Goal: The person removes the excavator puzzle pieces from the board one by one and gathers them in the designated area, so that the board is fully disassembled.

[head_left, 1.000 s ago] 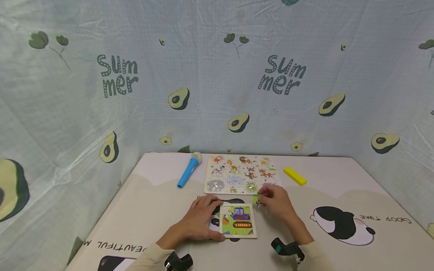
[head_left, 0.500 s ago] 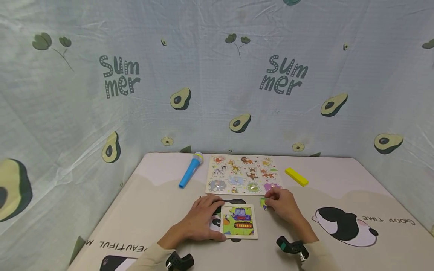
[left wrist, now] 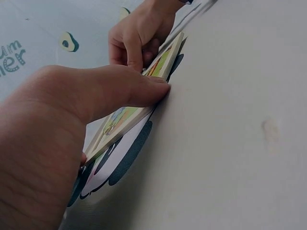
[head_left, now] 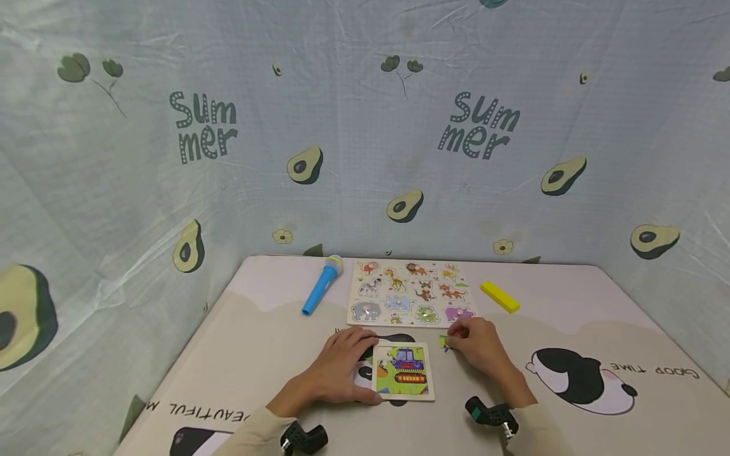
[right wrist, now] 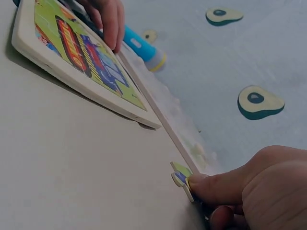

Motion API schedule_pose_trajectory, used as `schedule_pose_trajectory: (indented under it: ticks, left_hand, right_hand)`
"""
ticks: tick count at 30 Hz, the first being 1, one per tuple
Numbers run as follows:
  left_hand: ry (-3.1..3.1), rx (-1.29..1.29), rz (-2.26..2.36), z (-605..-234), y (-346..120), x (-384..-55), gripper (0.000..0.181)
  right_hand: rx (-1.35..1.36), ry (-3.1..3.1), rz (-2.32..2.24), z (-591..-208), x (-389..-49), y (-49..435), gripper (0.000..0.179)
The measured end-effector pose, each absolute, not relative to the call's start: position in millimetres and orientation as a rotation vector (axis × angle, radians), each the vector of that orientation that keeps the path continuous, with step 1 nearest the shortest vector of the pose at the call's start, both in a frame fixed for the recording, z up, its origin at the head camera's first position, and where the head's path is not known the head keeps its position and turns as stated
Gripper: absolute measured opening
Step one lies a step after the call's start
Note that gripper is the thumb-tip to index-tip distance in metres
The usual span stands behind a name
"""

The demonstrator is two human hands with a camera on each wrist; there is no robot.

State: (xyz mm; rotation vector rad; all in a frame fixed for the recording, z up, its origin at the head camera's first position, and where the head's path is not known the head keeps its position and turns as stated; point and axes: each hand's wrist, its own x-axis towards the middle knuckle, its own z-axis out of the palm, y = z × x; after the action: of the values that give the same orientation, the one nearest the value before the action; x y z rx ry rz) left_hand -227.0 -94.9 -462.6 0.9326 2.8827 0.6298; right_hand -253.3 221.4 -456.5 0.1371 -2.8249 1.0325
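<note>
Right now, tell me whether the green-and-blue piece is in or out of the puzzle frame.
Out: the right hand pinches the piece apart from the puzzle frame, with tabletop visible between them.

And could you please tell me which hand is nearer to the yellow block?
Right: the right hand, pinching a puzzle piece, is on the near side of the yellow block, while the left hand, gripping the framed puzzle, is farther off, to the block's near left.
</note>
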Motion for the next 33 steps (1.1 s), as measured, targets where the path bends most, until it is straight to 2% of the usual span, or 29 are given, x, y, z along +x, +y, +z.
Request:
schedule_pose_trajectory:
  ticks: [13,21,33]
  left_hand:
    - [2.882,0.926,0.62,-462.3,-94.5,-226.0,0.097]
    - [2.89,0.919,0.597,-461.7,-94.9,-225.9,0.098]
    - [2.888,0.922,0.579,-461.7,-94.6,-225.8,0.098]
  right_hand:
    - [0.194,-2.788,1.056,-453.5,-254.9,214.7,0.014]
    - [0.286,-2.791,1.165,-437.8,-245.1,177.6,0.018]
    - [0.616,-2.883,0.946,-446.3,-234.7,139.7,0.017]
